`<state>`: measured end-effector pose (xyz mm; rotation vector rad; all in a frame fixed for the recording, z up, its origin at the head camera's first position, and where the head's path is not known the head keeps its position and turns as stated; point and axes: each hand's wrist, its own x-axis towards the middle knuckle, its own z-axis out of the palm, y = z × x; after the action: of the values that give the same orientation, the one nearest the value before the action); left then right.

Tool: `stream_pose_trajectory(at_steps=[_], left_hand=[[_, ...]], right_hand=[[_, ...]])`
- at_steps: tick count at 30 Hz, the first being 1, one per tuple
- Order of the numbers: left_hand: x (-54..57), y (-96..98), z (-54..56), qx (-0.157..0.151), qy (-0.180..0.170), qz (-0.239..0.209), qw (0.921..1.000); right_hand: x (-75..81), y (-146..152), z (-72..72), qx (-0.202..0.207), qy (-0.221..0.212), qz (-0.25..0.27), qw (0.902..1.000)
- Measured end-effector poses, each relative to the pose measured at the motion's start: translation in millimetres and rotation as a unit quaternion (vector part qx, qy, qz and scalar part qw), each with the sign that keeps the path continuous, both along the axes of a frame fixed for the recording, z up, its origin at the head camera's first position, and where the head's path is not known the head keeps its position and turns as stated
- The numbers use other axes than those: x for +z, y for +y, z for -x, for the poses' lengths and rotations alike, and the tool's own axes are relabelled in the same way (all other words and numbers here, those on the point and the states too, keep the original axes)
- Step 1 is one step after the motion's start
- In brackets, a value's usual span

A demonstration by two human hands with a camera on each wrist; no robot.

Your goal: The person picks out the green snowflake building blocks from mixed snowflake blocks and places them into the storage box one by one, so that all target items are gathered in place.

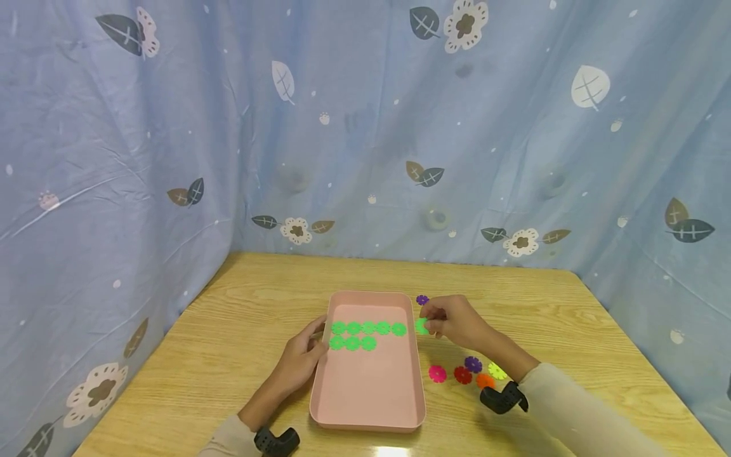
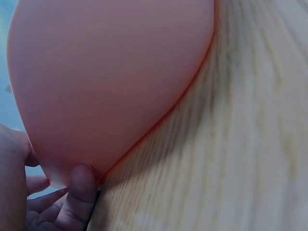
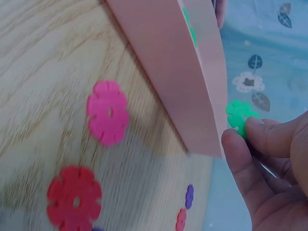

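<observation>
A pink rectangular tray (image 1: pixel 371 390) lies on the table with green notched snowflake discs (image 1: pixel 368 328) inside, one full row and a shorter row below it. My left hand (image 1: pixel 299 358) grips the tray's left side; the left wrist view shows the thumb (image 2: pixel 82 192) against the pink wall (image 2: pixel 115 86). Just outside the tray's right rim, my right hand (image 1: pixel 457 322) pinches one green snowflake disc (image 3: pixel 238 115) between thumb and finger. That disc is raised beside the tray's wall (image 3: pixel 168 72) in the right wrist view.
Right of the tray lie loose snowflake discs: pink (image 1: pixel 437 374), red (image 1: pixel 463 375), purple (image 1: pixel 473 364), orange (image 1: pixel 485 381) and yellow (image 1: pixel 497 370). Another purple disc (image 1: pixel 422 299) sits beyond my right hand. A blue patterned curtain (image 1: pixel 365 139) surrounds the wooden table (image 1: pixel 228 330).
</observation>
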<state>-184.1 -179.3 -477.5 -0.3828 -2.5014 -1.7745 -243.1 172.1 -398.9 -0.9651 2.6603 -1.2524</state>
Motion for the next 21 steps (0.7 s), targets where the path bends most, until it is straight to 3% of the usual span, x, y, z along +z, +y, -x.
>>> stream_pose_trajectory(at_steps=[7, 21], left_hand=[[-0.1, 0.4, 0.1, -0.003, 0.002, -0.002, 1.0000], [-0.1, 0.4, 1.7, 0.003, 0.000, 0.003, 1.0000]], right_hand=[[-3.6, -17.2, 3.0, 0.016, -0.026, 0.025, 0.9992], [-8.3, -46.2, 9.9, 0.029, -0.019, -0.016, 0.9993]])
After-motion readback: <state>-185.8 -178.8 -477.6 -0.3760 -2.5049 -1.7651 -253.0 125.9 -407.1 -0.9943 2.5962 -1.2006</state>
